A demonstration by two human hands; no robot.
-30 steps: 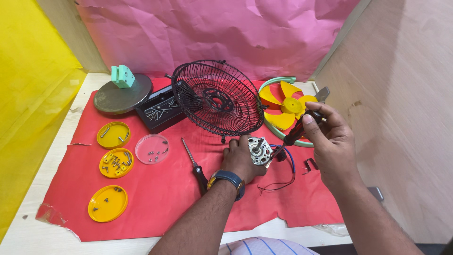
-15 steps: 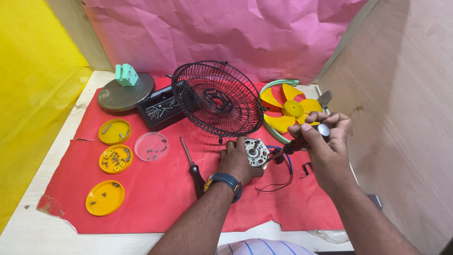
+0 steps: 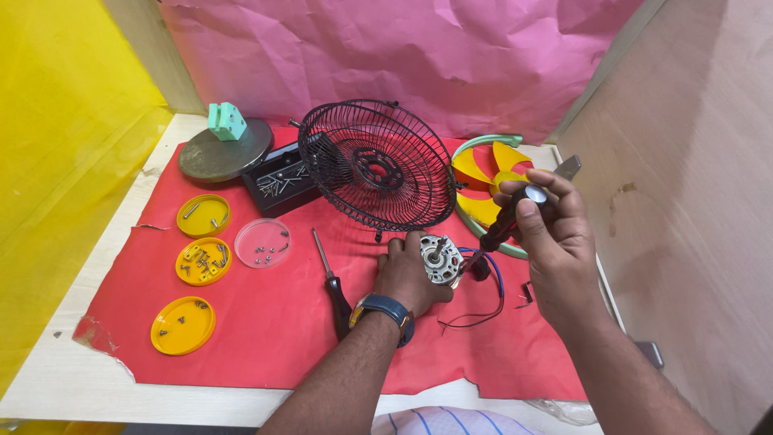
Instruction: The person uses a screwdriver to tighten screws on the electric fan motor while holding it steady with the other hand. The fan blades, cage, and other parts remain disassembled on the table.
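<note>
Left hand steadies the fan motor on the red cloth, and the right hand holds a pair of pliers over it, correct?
Not quite. The head view shows the right hand holding a screwdriver, not pliers. The left hand does steady the fan motor on the red cloth.

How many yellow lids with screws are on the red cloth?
3, in a column at the cloth's left: top lid, middle lid beside the clear dish, bottom lid. None seem hidden.
</note>
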